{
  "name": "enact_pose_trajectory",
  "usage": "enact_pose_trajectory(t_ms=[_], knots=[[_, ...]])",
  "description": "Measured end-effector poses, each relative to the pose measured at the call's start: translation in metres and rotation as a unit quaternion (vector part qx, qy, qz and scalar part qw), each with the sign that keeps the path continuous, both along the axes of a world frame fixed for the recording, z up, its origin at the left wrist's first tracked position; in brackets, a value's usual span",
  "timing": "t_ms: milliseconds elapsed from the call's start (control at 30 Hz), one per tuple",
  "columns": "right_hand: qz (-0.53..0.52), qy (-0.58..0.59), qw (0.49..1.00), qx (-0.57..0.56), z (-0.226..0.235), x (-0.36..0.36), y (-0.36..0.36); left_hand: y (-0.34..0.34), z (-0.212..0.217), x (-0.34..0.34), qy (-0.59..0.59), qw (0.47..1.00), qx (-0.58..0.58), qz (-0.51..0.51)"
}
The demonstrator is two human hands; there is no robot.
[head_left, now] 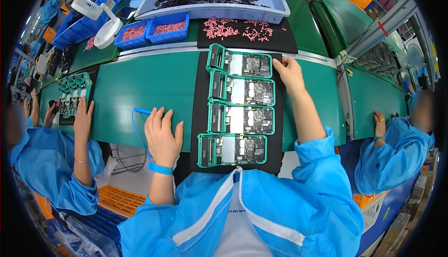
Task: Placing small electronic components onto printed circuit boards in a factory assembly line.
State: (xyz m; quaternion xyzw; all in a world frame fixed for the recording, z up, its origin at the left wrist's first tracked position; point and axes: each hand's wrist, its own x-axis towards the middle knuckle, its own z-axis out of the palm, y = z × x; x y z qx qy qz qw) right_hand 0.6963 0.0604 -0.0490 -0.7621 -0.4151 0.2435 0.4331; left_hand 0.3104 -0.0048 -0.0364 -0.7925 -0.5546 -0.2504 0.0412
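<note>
Four-sided green holders lie in a column on a black mat [199, 93] before me, each carrying an opened phone-like device with exposed circuit boards. The farthest holder [240, 64] has my right hand [289, 74] at its right end. That hand's thumb and fingertips are drawn together beside the edge; whether they pinch it is unclear. Below it are the second holder [242, 89], the third holder [241, 118] and the nearest holder [232, 149]. My left hand [163, 134] rests on the green bench, fingers apart, holding nothing. A blue wrist strap [161, 168] with a cord circles that wrist.
Behind the holders, pink pieces [220, 29] lie on a dark mat. Two blue bins [169, 29] of pink pieces and a large tray [205, 12] of black parts stand beyond. A white fan [108, 32] is far left. Co-workers sit on both sides.
</note>
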Motion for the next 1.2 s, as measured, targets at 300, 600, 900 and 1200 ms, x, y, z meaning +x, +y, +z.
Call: enact_pose_trajectory(t_ms=[300, 600, 900, 1200], knots=[[-0.111, 0.355, 0.895, 0.247, -0.005, 0.038, -0.069, 0.0, -0.002, 0.007, -0.022, 1.0, 0.007, 0.016], [-0.43, 0.162, 0.777, 0.43, -0.01, 0.207, -0.218, -0.012, 0.017, 0.008, -0.082, 0.988, -0.128, -0.034], [-0.406, -0.127, 0.879, 0.216, -0.055, 0.321, -0.271, -0.034, 0.068, -0.02, -0.183, 0.956, -0.229, -0.01], [0.048, -0.706, 0.691, -0.145, 0.018, 0.469, -0.464, 0.075, 0.039, -0.189, -0.329, 0.938, -0.075, 0.075]])
